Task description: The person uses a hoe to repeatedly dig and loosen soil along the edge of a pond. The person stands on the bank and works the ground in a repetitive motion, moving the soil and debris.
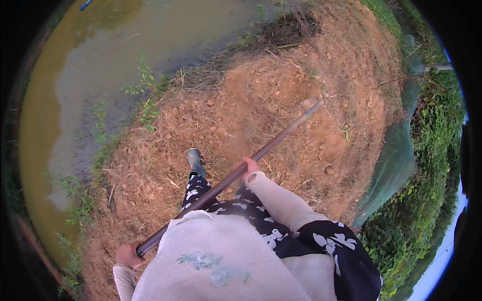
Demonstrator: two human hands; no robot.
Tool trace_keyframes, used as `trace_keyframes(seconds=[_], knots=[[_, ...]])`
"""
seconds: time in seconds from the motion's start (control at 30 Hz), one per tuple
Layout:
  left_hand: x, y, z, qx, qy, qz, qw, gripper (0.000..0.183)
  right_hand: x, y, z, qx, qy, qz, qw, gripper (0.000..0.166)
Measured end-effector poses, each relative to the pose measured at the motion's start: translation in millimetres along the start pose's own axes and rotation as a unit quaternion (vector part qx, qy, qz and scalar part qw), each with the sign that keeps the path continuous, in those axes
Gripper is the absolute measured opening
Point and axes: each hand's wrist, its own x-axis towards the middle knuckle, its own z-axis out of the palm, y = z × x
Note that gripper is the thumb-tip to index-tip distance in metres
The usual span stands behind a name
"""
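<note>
A long-handled digging tool with a brown shaft (226,184) slants across my body from lower left to upper right. My left hand (129,254) grips the shaft close to its butt end, at the lower left. Farther along, my right hand (249,167) is wrapped around the middle of the shaft. The tool's greyish metal end (313,108) meets the reddish soil (263,86); its exact head shape is hard to make out. A pale towel-like cloth (211,256) hangs over my front and hides part of the shaft.
Muddy pond water (113,64) lies left, bordered by green plants (145,86) and a heap of dry brush (292,30). Green netting (391,158) and leafy vines (425,150) run along the right. One rubber boot (195,161) stands on the straw-strewn bank.
</note>
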Motion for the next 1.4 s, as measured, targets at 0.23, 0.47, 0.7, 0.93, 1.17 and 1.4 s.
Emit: trace_keyframes(seconds=[0.23,0.47,0.7,0.93,1.17,1.4], knots=[[-19.3,-44.7,59.9,0.047,-0.026,-0.106,0.993,0.033,27.2,29.1,-48.2,-0.156,0.053,0.026,0.986,0.015],[45.3,6.2,68.5,0.016,-0.005,-0.130,0.991,0.037,-14.9,-60.5,-12.0,-0.012,0.045,-0.063,0.997,0.010],[112.3,99.9,51.3,-0.048,-0.031,0.062,0.996,0.027,-34.4,-134.3,31.2,-0.073,0.094,-0.214,0.969,0.014],[67.4,65.3,13.1,0.040,0.025,0.072,0.996,0.021,-16.9,-12.8,42.0,-0.087,0.091,-0.127,0.984,0.020],[-1.9,18.1,-43.9,0.102,0.099,-0.028,0.989,0.018,-71.4,63.2,66.4,-0.007,-0.057,0.178,0.982,0.013],[29.5,28.3,3.6,0.090,0.117,-0.006,0.989,0.016,-51.6,49.6,34.3,-0.009,0.026,0.107,0.994,0.010]])
